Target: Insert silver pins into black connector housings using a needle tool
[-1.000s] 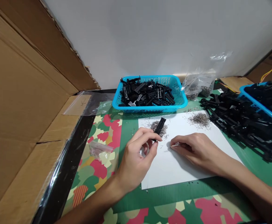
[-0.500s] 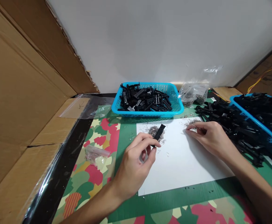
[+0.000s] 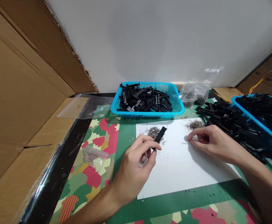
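My left hand (image 3: 136, 166) pinches a slim black plastic part (image 3: 159, 135) between thumb and fingers, its far end pointing at a small pile of tiny metal springs (image 3: 153, 131). My right hand (image 3: 212, 143) rests on the white paper sheet (image 3: 182, 168), fingertips pinched together on the paper just below a second pile of metal springs (image 3: 194, 124). What the fingertips hold is too small to make out.
A blue basket (image 3: 147, 112) of black parts stands behind the paper. Loose black parts (image 3: 229, 123) lie at the right beside another blue basket (image 3: 262, 124). A clear bag of springs (image 3: 193, 93) sits at the back. Cardboard (image 3: 21, 102) walls the left side.
My right hand went from the middle of the paper up to the right-hand spring pile, then drew back a little toward me, fingers pinched. My left hand stayed put with the black part.
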Demonstrator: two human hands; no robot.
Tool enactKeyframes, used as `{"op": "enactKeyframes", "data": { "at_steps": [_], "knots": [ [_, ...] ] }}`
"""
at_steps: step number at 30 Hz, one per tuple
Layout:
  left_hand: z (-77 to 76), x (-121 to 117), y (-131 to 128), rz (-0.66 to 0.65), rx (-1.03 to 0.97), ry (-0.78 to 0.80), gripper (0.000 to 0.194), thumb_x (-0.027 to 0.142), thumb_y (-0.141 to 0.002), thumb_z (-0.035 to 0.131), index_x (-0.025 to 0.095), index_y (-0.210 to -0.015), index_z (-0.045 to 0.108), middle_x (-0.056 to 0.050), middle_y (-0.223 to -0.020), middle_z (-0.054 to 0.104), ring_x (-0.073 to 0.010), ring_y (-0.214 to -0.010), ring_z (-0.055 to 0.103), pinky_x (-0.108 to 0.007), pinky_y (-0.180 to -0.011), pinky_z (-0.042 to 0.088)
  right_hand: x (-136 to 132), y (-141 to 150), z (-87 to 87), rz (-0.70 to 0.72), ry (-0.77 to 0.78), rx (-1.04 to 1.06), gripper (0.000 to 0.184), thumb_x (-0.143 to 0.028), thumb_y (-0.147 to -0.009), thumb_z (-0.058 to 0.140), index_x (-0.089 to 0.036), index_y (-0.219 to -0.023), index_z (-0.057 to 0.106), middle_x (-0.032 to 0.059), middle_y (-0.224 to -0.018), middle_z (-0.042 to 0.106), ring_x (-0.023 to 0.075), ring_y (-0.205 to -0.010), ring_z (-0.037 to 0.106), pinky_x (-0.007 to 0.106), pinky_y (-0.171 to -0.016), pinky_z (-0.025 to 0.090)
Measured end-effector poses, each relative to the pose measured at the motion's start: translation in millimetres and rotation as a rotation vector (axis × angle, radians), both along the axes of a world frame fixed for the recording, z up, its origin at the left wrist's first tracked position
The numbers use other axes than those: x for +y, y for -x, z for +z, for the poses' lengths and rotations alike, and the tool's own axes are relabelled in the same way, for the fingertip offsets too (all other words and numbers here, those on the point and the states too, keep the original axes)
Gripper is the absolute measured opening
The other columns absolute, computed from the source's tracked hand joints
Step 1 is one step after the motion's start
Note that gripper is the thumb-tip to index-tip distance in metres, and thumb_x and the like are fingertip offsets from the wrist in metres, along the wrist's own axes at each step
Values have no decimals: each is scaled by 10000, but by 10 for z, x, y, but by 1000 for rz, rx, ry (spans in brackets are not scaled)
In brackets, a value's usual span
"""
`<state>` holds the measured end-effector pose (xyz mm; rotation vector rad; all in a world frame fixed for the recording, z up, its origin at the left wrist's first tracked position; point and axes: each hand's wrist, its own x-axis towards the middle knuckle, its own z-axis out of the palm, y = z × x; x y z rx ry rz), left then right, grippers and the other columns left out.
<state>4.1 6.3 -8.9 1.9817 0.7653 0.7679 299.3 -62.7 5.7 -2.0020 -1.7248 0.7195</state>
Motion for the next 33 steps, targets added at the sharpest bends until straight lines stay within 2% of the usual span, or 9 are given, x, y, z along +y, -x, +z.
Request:
{"op": "enactKeyframes", "data": {
  "at_steps": [5, 10, 13, 16, 21, 24, 27, 29, 33],
  "knots": [
    [-5, 1, 5, -7, 3, -3, 241, 91, -1036, 551, 255, -1083, 722, -15, -1138, 594, -90, -719, 547, -235, -678, 472, 28, 25, -69, -179, -143, -115, 370, -472, -927, 617, -178, -895, 838, 11, -587, 545, 171, -553, 481, 295, -518, 304],
    [-5, 0, -2, -7, 2, -13, 246, 83, -1029, 552, 253, -1083, 721, -17, -1135, 599, -89, -714, 550, -234, -666, 468, 43, 132, -173, -317, -114, -236, 325, -497, -930, 641, -234, -939, 832, 33, -686, 658, 211, -626, 577, 304, -561, 341],
    [-6, -2, -2, -11, 5, -23, 241, 85, -1028, 555, 250, -1077, 724, -19, -1129, 601, -90, -712, 552, -235, -661, 469, 52, 160, -196, -339, -97, -254, 271, -458, -925, 665, -248, -961, 833, 32, -716, 683, 213, -642, 600, 301, -566, 339],
    [-3, -2, 1, -11, 9, -29, 242, 90, -1031, 554, 254, -1084, 724, -17, -1128, 599, -91, -712, 552, -233, -665, 475, 63, 154, -186, -279, -73, -196, 253, -422, -931, 653, -235, -946, 822, 22, -687, 649, 197, -618, 567, 300, -571, 336],
    [9, -3, 9, -18, 30, -39, 226, 101, -1037, 561, 253, -1089, 720, -21, -1135, 601, -92, -711, 553, -234, -669, 485, 39, 251, -106, -39, 10, 71, 206, -379, -987, 610, -210, -933, 715, -15, -659, 597, 169, -604, 517, 295, -576, 321],
    [8, -22, 19, -46, 50, -88, 231, 112, -1048, 559, 257, -1134, 717, -31, -1165, 608, -96, -726, 572, -238, -687, 503, -6, 440, -43, 93, -17, 164, 148, -324, -1059, 537, -219, -1003, 626, -16, -757, 635, 163, -672, 539, 283, -620, 361],
    [-2, -49, 33, -79, 94, -132, 235, 156, -1077, 544, 267, -1197, 713, -48, -1210, 613, -103, -729, 595, -254, -698, 521, -50, 634, -2, 226, -52, 209, 98, -272, -1080, 529, -224, -1051, 610, 8, -914, 681, 160, -763, 561, 273, -684, 405],
    [-4, -62, 40, -85, 118, -132, 222, 196, -1094, 541, 272, -1214, 711, -55, -1219, 617, -113, -750, 620, -261, -701, 527, -72, 708, 5, 269, -79, 259, 80, -254, -1083, 540, -225, -1076, 615, 10, -947, 681, 150, -761, 548, 263, -687, 413],
    [10, -57, 43, -82, 121, -94, 178, 253, -1106, 558, 274, -1188, 716, -47, -1196, 622, -130, -817, 646, -254, -736, 530, -92, 729, -31, 232, -122, 396, 121, -306, -1088, 585, -229, -1040, 664, -39, -758, 616, 125, -617, 474, 247, -579, 370]
  ]
}}
